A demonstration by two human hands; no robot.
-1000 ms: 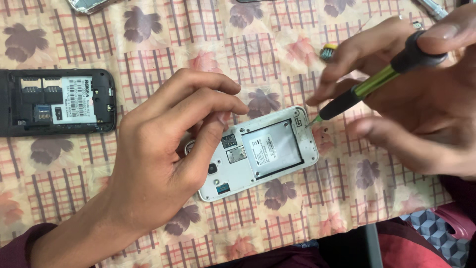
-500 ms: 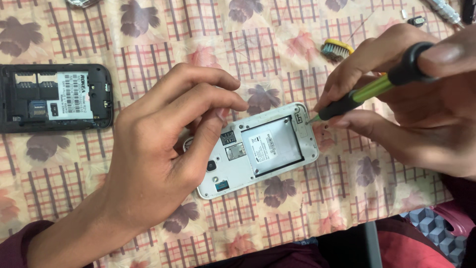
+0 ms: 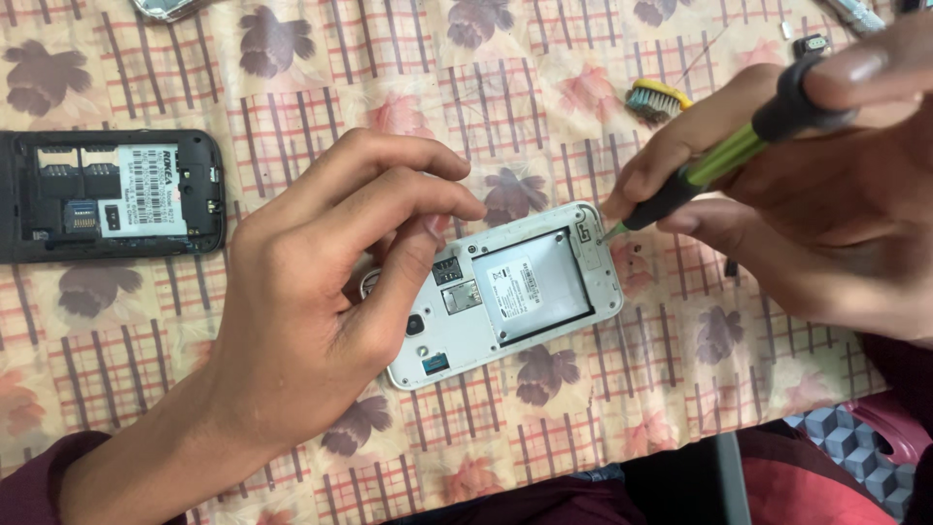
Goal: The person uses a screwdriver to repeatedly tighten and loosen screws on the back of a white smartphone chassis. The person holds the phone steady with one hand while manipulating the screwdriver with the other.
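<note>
**Screwdriver tip at the corner of an opened white phone**

While the left hand (image 3: 321, 311) presses its fingertips down on the white, back-cover-less mobile phone (image 3: 505, 292), the right hand (image 3: 807, 204) is clamped around a green-and-black-handled screwdriver (image 3: 724, 165), thumb on the cap. The two hands are apart, with the phone between them. The screwdriver slants down to the left, and its metal tip meets the phone's corner nearest the right hand. The phone lies tilted, its empty battery bay facing up, on the tabletop's beige cloth with red checks and brown leaves (image 3: 544, 97). Just beyond the right hand's fingers lies a small yellow-handled brush with dark bristles (image 3: 656, 99). Well out past the left hand lies a black phone with its back removed (image 3: 107, 194), slots and a white label showing. Small metal parts sit at the far edge.
</note>
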